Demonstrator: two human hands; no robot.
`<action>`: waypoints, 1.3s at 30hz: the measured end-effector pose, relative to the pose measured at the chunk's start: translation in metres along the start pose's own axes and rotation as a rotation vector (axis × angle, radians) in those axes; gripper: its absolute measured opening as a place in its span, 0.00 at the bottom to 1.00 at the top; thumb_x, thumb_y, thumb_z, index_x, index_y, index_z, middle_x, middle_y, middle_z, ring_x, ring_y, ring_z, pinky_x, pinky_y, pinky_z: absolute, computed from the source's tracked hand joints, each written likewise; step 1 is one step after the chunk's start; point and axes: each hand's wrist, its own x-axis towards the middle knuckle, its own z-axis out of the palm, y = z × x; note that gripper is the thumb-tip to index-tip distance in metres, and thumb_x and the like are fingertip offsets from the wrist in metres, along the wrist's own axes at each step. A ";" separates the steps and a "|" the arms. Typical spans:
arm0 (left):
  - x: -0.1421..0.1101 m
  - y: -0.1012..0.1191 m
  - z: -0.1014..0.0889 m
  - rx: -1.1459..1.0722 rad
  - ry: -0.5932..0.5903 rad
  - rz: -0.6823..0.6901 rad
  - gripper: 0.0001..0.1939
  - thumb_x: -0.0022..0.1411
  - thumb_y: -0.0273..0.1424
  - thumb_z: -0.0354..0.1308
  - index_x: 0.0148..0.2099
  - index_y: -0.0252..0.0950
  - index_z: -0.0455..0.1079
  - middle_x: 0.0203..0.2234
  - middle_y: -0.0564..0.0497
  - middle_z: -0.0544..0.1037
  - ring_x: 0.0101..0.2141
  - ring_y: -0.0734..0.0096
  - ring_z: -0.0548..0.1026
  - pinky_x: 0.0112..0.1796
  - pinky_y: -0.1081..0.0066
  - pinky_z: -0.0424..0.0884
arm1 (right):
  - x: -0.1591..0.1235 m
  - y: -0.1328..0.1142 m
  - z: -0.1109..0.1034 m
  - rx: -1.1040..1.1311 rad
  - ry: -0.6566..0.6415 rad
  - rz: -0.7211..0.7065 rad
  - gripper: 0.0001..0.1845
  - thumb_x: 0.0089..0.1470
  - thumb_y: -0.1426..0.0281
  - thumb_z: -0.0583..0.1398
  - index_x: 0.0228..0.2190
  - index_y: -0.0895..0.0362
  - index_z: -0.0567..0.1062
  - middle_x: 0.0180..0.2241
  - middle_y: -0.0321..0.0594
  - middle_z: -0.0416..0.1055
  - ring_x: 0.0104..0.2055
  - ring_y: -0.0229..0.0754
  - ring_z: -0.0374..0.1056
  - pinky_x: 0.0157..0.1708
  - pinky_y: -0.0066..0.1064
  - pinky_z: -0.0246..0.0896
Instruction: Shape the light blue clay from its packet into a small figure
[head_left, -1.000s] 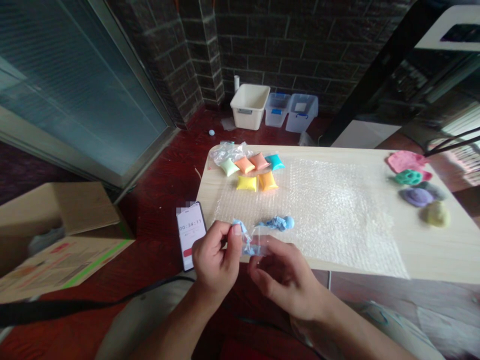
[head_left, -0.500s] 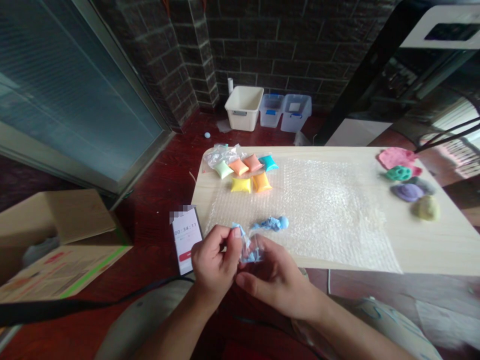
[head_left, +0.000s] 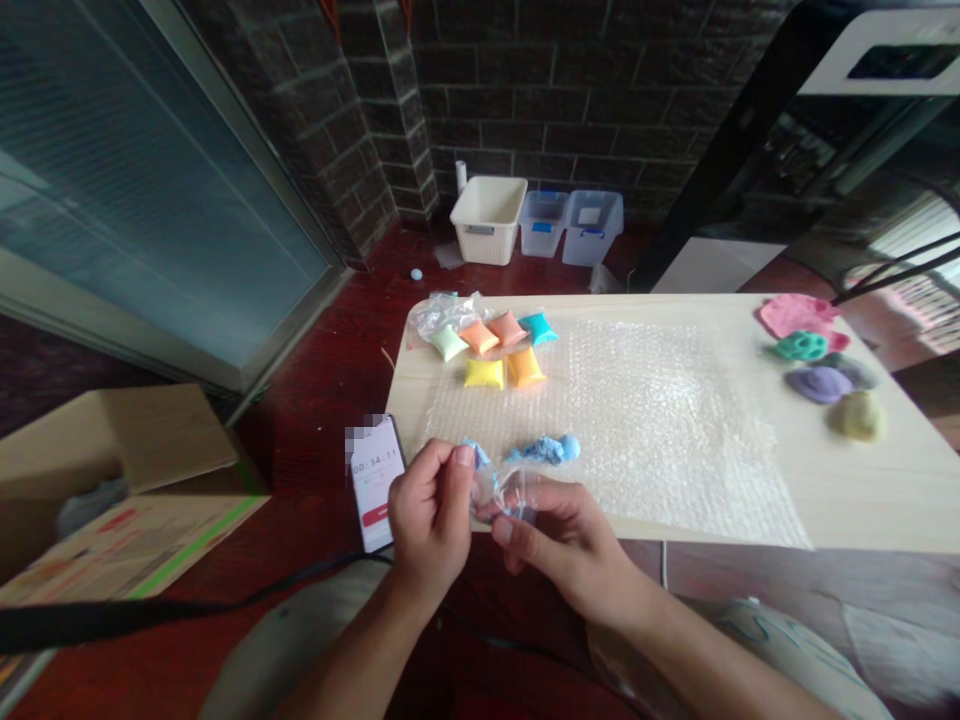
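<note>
Between my hands is a small clear plastic bag [head_left: 530,486] with bits of blue clay stuck inside. My left hand [head_left: 431,505] pinches its left end between thumb and fingers, where a bit of blue shows at the thumb tip. On the other side, my right hand [head_left: 574,540] grips the bag with thumb and curled fingers. Just beyond them, a lumpy piece of blue clay [head_left: 546,450] with a rounder right end lies on the bubble wrap [head_left: 645,420].
Several coloured clay packets, among them a yellow packet [head_left: 484,374], lie at the table's far left beside crumpled plastic [head_left: 442,315]. A phone [head_left: 379,490] shows a timer at the left edge. Shaped clay pieces, one pink [head_left: 795,318], sit at right. A cardboard box [head_left: 165,440] stands left.
My right hand has shifted slightly right, and its thumb has risen onto the bag. Less blue shows inside the bag. The blue clay on the bubble wrap stays put.
</note>
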 end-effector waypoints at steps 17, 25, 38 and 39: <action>0.000 0.001 0.003 0.046 -0.004 -0.005 0.19 0.75 0.32 0.54 0.28 0.38 0.61 0.19 0.58 0.62 0.22 0.76 0.62 0.24 0.75 0.59 | -0.002 0.002 0.000 0.269 -0.104 0.157 0.14 0.52 0.74 0.71 0.41 0.56 0.77 0.26 0.29 0.72 0.24 0.31 0.68 0.28 0.23 0.64; 0.000 0.005 -0.002 0.232 0.072 0.129 0.16 0.71 0.29 0.57 0.28 0.37 0.65 0.17 0.60 0.67 0.19 0.80 0.65 0.23 0.78 0.60 | 0.001 0.013 0.002 0.601 -0.150 0.213 0.11 0.58 0.70 0.66 0.44 0.56 0.78 0.22 0.30 0.72 0.18 0.32 0.67 0.19 0.21 0.68; -0.004 0.006 -0.002 0.411 0.102 0.259 0.15 0.70 0.29 0.59 0.28 0.37 0.67 0.15 0.59 0.69 0.17 0.80 0.65 0.22 0.77 0.59 | 0.000 0.016 0.005 0.558 -0.173 0.201 0.08 0.53 0.71 0.66 0.37 0.56 0.75 0.19 0.28 0.68 0.17 0.33 0.62 0.20 0.23 0.66; -0.003 0.006 -0.003 0.405 0.110 0.252 0.14 0.70 0.28 0.59 0.28 0.37 0.67 0.16 0.59 0.69 0.17 0.80 0.66 0.22 0.77 0.59 | -0.001 0.014 0.005 0.513 -0.169 0.185 0.09 0.54 0.70 0.67 0.38 0.56 0.75 0.20 0.28 0.69 0.17 0.33 0.63 0.21 0.24 0.65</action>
